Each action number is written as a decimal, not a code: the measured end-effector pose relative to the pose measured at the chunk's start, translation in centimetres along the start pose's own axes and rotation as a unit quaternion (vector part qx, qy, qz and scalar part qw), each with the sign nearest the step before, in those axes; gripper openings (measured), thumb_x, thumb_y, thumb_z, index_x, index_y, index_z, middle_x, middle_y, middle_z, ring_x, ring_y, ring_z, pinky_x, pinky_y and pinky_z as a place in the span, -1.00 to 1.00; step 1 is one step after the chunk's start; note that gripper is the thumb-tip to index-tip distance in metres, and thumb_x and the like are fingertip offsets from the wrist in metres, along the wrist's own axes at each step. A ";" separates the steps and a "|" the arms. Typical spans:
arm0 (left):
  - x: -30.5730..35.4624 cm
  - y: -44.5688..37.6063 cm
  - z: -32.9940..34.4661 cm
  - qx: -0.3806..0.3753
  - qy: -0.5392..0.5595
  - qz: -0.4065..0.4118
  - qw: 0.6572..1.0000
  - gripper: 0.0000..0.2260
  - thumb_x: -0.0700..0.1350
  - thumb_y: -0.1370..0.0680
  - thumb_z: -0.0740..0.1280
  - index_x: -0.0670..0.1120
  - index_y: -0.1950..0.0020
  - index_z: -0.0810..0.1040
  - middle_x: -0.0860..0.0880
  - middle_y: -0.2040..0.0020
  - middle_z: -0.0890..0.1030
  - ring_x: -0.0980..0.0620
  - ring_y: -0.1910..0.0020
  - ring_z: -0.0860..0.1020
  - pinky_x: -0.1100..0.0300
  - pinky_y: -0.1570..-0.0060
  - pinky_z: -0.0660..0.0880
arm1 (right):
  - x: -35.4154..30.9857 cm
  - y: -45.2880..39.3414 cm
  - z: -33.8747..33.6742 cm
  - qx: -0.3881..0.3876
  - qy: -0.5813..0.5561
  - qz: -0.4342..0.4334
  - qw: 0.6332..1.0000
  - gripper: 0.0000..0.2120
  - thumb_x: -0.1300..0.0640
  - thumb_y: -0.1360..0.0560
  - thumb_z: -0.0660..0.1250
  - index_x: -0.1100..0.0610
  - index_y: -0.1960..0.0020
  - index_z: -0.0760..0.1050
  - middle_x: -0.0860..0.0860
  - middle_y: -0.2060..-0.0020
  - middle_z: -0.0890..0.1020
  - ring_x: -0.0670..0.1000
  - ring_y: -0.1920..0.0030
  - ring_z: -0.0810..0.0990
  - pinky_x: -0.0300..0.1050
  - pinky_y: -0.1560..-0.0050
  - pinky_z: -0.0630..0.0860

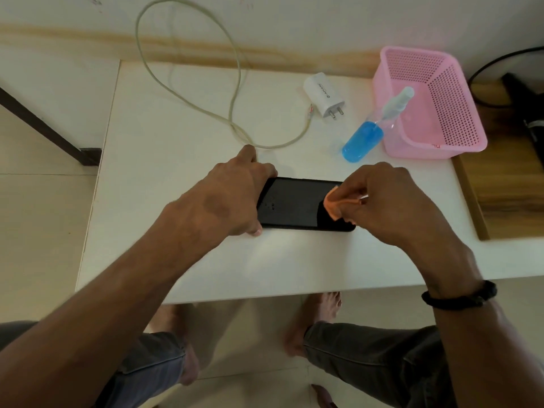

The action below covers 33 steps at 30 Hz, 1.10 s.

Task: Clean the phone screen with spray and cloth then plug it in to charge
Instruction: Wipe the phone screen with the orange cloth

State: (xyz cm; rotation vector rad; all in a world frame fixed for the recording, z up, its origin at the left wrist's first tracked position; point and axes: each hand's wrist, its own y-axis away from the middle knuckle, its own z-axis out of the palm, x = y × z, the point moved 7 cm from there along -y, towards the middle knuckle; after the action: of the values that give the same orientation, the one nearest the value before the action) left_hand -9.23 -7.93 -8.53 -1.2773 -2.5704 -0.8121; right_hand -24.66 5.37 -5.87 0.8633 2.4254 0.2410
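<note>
A black phone (297, 204) lies flat, screen up, on the white table (182, 136). My left hand (232, 195) grips its left end, with fingers on the far edge and the thumb on the near edge. My right hand (388, 201) pinches a small orange cloth (335, 205) and presses it on the right part of the screen. A spray bottle with blue liquid (365, 139) stands behind the phone, beside the basket. A white charger plug (325, 94) lies further back. The pale cable (235, 92) loops across the table and up the wall.
A pink perforated basket (459, 113) stands at the table's back right corner. To its right are a wooden surface (506, 184) and black cables. The table's near edge runs just above my knees and bare feet.
</note>
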 end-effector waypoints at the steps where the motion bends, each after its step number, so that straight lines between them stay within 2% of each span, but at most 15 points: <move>1: -0.1 0.1 0.0 -0.001 -0.002 0.007 1.000 -0.27 -0.07 -0.31 0.66 0.06 -0.43 0.46 0.00 -0.25 0.36 -0.14 -0.04 0.58 0.00 -0.02 0.58 | 0.1 -0.2 -0.1 0.025 0.004 0.008 1.000 -0.78 0.19 -0.48 0.53 -0.12 0.20 0.66 -0.25 0.26 0.66 -0.31 0.26 0.63 -0.56 0.34 0.42; 3: -0.4 0.3 0.0 0.009 0.009 0.017 1.000 -0.23 -0.05 -0.31 0.66 0.05 -0.48 0.44 0.01 -0.29 0.39 -0.14 -0.09 0.58 -0.05 -0.11 0.57 | -0.1 -0.6 0.0 0.067 0.000 0.020 0.998 -0.90 0.17 -0.54 0.49 -0.02 0.05 0.73 -0.11 0.12 0.74 -0.18 0.17 0.67 -0.54 0.21 0.42; 6: -1.6 1.2 -0.1 0.059 0.071 0.016 0.996 -0.02 0.03 -0.28 0.68 0.08 -0.61 0.28 0.07 -0.33 0.46 -0.03 -0.11 0.59 0.05 -0.17 0.53 | -1.2 -0.7 0.7 0.112 -0.012 0.015 0.994 -0.85 0.21 -0.58 0.44 0.03 -0.05 0.74 -0.04 0.01 0.73 -0.07 0.03 0.69 -0.43 -0.02 0.44; 8: -2.3 2.0 -0.1 0.099 0.118 0.026 0.988 0.04 0.05 -0.25 0.70 0.14 -0.63 0.22 0.13 -0.31 0.53 0.09 0.06 0.64 0.10 -0.11 0.57 | -2.0 -0.7 1.1 0.123 -0.015 0.008 0.992 -0.83 0.25 -0.58 0.40 0.04 -0.03 0.74 -0.04 0.01 0.71 -0.05 0.02 0.68 -0.45 -0.01 0.41; 11: -3.2 3.0 0.5 0.141 0.171 0.039 0.974 0.02 0.08 -0.24 0.70 0.20 -0.60 0.24 0.17 -0.33 0.59 0.20 0.26 0.65 0.24 0.05 0.60 | -3.2 -0.8 1.7 0.125 -0.014 -0.003 0.992 -0.81 0.27 -0.59 0.37 0.08 -0.03 0.74 -0.04 0.03 0.68 -0.03 0.04 0.66 -0.33 -0.09 0.48; 13: -3.5 3.4 1.0 0.155 0.192 0.039 0.968 0.00 0.08 -0.26 0.70 0.20 -0.59 0.25 0.17 -0.36 0.59 0.23 0.30 0.65 0.34 0.09 0.57 | -4.1 -0.8 2.2 0.124 -0.007 -0.019 0.992 -0.82 0.26 -0.60 0.37 0.09 -0.05 0.73 -0.05 0.02 0.67 -0.07 0.07 0.62 -0.42 -0.04 0.45; 15: -3.5 3.6 1.1 0.158 0.200 0.037 0.966 -0.02 0.06 -0.27 0.69 0.20 -0.59 0.26 0.17 -0.36 0.59 0.24 0.31 0.65 0.31 0.08 0.60 | -5.3 -0.7 2.7 0.114 0.005 -0.041 0.993 -0.84 0.23 -0.61 0.38 0.09 -0.09 0.72 -0.03 -0.03 0.66 -0.10 0.08 0.58 -0.54 0.07 0.35; 17: -3.4 3.4 1.0 0.156 0.197 0.034 0.967 -0.02 0.06 -0.26 0.69 0.18 -0.59 0.28 0.17 -0.36 0.59 0.20 0.31 0.65 0.14 0.02 0.65 | -6.4 -0.6 3.2 0.094 0.041 -0.070 0.992 -0.85 0.23 -0.60 0.39 0.10 -0.04 0.73 0.01 -0.05 0.66 -0.04 0.03 0.63 -0.43 0.02 0.46; 19: -3.3 3.4 0.9 0.153 0.170 0.026 0.973 -0.03 0.08 -0.27 0.68 0.15 -0.59 0.28 0.16 -0.35 0.59 0.12 0.18 0.66 0.01 -0.05 0.63 | -7.4 -0.2 3.9 0.060 0.068 -0.100 0.991 -0.84 0.28 -0.58 0.39 0.13 0.03 0.74 0.03 -0.04 0.65 0.02 0.01 0.64 -0.22 -0.05 0.54; 22: -3.1 3.3 0.7 0.163 0.101 0.009 0.981 -0.11 0.15 -0.29 0.65 0.13 -0.56 0.34 0.12 -0.25 0.64 -0.03 -0.05 0.64 -0.03 -0.06 0.60 | -8.0 0.5 4.4 -0.002 0.080 -0.122 0.989 -0.81 0.28 -0.56 0.40 0.07 0.05 0.76 -0.10 -0.01 0.57 -0.10 0.06 0.53 -0.48 0.13 0.41; 26: -2.7 3.4 0.3 0.166 0.064 0.002 0.984 -0.25 0.17 -0.30 0.63 0.14 -0.45 0.47 0.11 -0.18 0.66 0.00 -0.01 0.64 0.06 0.05 0.55 | -7.2 0.7 4.6 -0.079 0.104 -0.104 0.986 -0.76 0.25 -0.56 0.40 -0.07 0.06 0.75 -0.19 0.08 0.56 -0.15 0.12 0.56 -0.58 0.27 0.32; 28: -2.5 3.4 0.2 0.164 0.064 -0.003 0.984 -0.32 0.15 -0.30 0.64 0.15 -0.38 0.53 0.14 -0.18 0.66 0.02 0.04 0.64 0.09 0.08 0.53 | -6.3 0.6 4.2 -0.087 0.106 -0.088 0.987 -0.74 0.24 -0.55 0.42 -0.08 -0.06 0.76 -0.18 0.01 0.64 -0.18 0.15 0.51 -0.58 0.30 0.27; 30: -2.3 3.5 0.1 0.162 0.068 -0.006 0.985 -0.32 0.15 -0.30 0.64 0.15 -0.38 0.53 0.14 -0.19 0.65 0.03 0.03 0.64 0.08 0.06 0.56 | -5.0 0.5 3.5 -0.079 0.094 -0.066 0.990 -0.75 0.24 -0.53 0.45 -0.06 -0.08 0.75 -0.19 0.00 0.67 -0.18 0.19 0.51 -0.56 0.29 0.26; 33: -2.4 3.5 0.0 0.158 0.071 -0.009 0.985 -0.31 0.16 -0.29 0.64 0.13 -0.39 0.53 0.14 -0.16 0.66 0.02 0.02 0.64 0.04 0.03 0.59 | -2.8 0.2 2.3 -0.060 0.081 -0.015 0.995 -0.81 0.21 -0.49 0.52 -0.08 0.01 0.74 -0.32 0.26 0.51 -0.24 0.30 0.48 -0.51 0.35 0.27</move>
State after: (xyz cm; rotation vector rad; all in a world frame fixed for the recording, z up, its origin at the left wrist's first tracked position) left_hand -5.03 -7.83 -8.01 -1.0614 -2.4749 -0.4540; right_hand -21.47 3.70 -6.46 0.7788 2.5412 0.4568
